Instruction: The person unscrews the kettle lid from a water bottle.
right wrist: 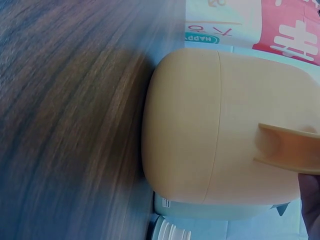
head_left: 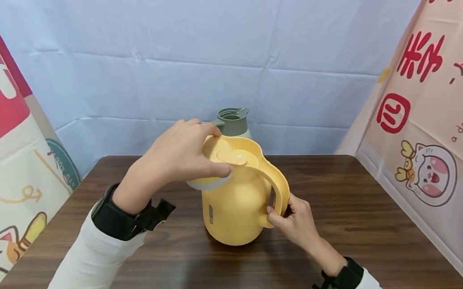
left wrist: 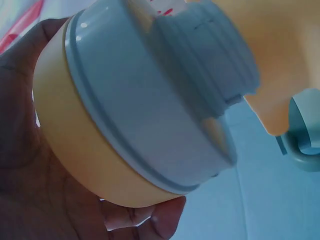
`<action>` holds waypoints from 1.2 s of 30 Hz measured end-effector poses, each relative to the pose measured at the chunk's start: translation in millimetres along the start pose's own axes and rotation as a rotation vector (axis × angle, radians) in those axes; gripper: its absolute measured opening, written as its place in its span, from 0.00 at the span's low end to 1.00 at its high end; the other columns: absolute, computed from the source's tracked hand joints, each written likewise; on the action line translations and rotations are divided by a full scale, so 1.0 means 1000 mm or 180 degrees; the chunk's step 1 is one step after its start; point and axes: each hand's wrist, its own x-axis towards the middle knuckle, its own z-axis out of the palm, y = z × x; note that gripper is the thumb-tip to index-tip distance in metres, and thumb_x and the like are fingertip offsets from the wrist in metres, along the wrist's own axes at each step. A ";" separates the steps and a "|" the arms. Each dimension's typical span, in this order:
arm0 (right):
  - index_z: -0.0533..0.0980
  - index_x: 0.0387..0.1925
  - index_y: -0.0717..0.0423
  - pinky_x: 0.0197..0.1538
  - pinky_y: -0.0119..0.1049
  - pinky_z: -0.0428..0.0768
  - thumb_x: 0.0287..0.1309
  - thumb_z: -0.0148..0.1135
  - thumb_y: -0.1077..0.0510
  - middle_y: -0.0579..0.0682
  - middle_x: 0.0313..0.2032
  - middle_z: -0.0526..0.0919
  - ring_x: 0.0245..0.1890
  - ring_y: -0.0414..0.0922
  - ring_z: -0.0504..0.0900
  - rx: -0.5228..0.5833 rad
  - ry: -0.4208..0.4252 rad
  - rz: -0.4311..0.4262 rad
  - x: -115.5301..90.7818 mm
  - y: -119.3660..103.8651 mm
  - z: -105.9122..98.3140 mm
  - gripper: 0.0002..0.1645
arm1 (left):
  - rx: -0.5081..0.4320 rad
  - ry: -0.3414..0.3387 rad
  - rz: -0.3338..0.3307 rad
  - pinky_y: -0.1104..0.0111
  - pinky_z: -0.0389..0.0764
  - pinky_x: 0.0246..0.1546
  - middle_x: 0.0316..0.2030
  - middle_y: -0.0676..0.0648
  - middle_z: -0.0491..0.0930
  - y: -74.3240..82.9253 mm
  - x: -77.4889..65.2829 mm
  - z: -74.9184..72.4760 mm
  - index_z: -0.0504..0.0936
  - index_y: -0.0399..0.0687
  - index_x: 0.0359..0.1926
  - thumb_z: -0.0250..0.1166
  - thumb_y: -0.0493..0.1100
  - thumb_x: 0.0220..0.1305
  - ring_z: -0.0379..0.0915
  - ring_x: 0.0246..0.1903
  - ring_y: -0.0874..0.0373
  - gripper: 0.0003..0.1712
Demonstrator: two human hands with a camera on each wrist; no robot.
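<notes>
A yellow thermos jug (head_left: 236, 211) stands upright on the table. My left hand (head_left: 175, 153) holds its round lid (head_left: 210, 183) by the edge, fingers on the far side and thumb on the near side, at the top left of the jug. In the left wrist view the lid (left wrist: 130, 105) is tilted, its grey underside and threaded plug (left wrist: 210, 55) exposed and apart from the jug's mouth. Low on the jug's handle (head_left: 281, 183), my right hand (head_left: 297, 222) grips with thumb and fingers; only part of that hand shows in the right wrist view.
Behind the yellow jug stands a green thermos jug (head_left: 234, 123) with its mouth uncovered, mostly hidden. A threaded piece (right wrist: 171, 231) lies near it in the right wrist view. Pale blue cloth (head_left: 161, 68) hangs behind the dark wooden table (head_left: 350, 225), with printed cloths on both sides.
</notes>
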 end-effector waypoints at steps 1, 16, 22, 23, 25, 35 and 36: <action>0.72 0.26 0.56 0.15 0.26 0.66 0.42 0.61 0.70 0.41 0.17 0.71 0.13 0.34 0.67 0.0015 -0.0003 -0.0005 0.000 0.000 0.000 0.09 | 0.0005 -0.0008 -0.0013 0.62 0.67 0.37 0.43 0.50 0.74 -0.002 -0.002 0.001 0.78 0.51 0.52 0.67 0.63 0.41 0.65 0.42 0.51 0.36; 0.72 0.26 0.58 0.14 0.25 0.66 0.43 0.61 0.70 0.41 0.16 0.71 0.12 0.34 0.67 0.0056 -0.0007 -0.0010 -0.001 0.001 0.000 0.08 | -0.0247 -0.0406 -0.0162 0.58 0.67 0.40 0.42 0.48 0.73 -0.038 -0.009 0.018 0.78 0.48 0.50 0.73 0.58 0.39 0.64 0.45 0.47 0.36; 0.71 0.24 0.58 0.14 0.25 0.65 0.39 0.60 0.74 0.44 0.15 0.70 0.12 0.33 0.66 0.0011 0.0038 -0.0055 0.005 -0.011 0.000 0.11 | -0.0077 -0.0470 -0.0199 0.60 0.67 0.37 0.39 0.47 0.73 -0.048 -0.009 0.031 0.77 0.46 0.48 0.73 0.56 0.38 0.63 0.42 0.46 0.34; 0.71 0.24 0.58 0.14 0.25 0.64 0.39 0.59 0.75 0.44 0.15 0.70 0.12 0.33 0.65 0.0008 0.0046 -0.0056 0.007 -0.016 0.000 0.12 | -0.0045 -0.0483 -0.0214 0.60 0.67 0.36 0.39 0.47 0.72 -0.050 -0.009 0.033 0.77 0.46 0.47 0.72 0.56 0.38 0.63 0.41 0.46 0.34; 0.70 0.23 0.58 0.14 0.26 0.65 0.38 0.58 0.77 0.45 0.15 0.70 0.12 0.33 0.65 0.0012 0.0050 -0.0062 0.011 -0.024 -0.001 0.13 | 0.0026 -0.0525 -0.0265 0.60 0.68 0.34 0.38 0.47 0.72 -0.053 -0.009 0.037 0.77 0.46 0.47 0.72 0.56 0.38 0.63 0.40 0.46 0.34; 0.71 0.24 0.54 0.14 0.25 0.64 0.40 0.61 0.74 0.42 0.16 0.71 0.12 0.33 0.66 0.0006 0.0028 0.0012 0.002 -0.005 0.001 0.13 | 0.0141 -0.0704 -0.0412 0.60 0.70 0.29 0.37 0.47 0.73 -0.079 -0.009 0.059 0.77 0.46 0.46 0.72 0.58 0.37 0.66 0.38 0.48 0.34; 0.71 0.24 0.54 0.13 0.25 0.64 0.40 0.61 0.74 0.42 0.15 0.71 0.12 0.33 0.65 0.0008 0.0032 0.0009 0.002 -0.004 0.002 0.13 | 0.0131 -0.0723 -0.0406 0.61 0.71 0.30 0.37 0.47 0.73 -0.082 -0.009 0.062 0.77 0.46 0.46 0.72 0.58 0.37 0.67 0.37 0.48 0.34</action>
